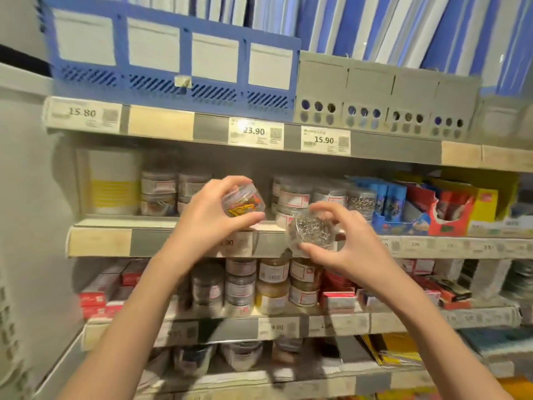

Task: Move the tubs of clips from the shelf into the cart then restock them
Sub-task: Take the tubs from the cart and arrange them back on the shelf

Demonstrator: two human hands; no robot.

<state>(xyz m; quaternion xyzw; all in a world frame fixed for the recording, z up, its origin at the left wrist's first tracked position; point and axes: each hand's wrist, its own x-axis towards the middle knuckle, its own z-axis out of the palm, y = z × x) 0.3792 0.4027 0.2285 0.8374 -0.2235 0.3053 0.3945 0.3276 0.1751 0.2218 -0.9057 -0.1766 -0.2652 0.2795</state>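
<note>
My left hand (212, 210) grips a clear tub of coloured clips (243, 202), tilted, in front of the middle shelf (101, 241). My right hand (343, 243) grips a clear tub of silver clips (313, 229), its base turned toward me, just right of the other tub. Both tubs hang in the air at the shelf's front edge. More labelled tubs (294, 197) stand stacked on that shelf behind my hands, with a gap between the stacks behind the coloured tub. No cart is in view.
Blue and grey file holders (173, 62) fill the top shelf. The lower shelf (340, 324) carries more stacked tubs (271, 281) and red boxes (95, 295). Blue and red packets (403, 203) stand right of the tubs. A white wall (26, 197) bounds the left side.
</note>
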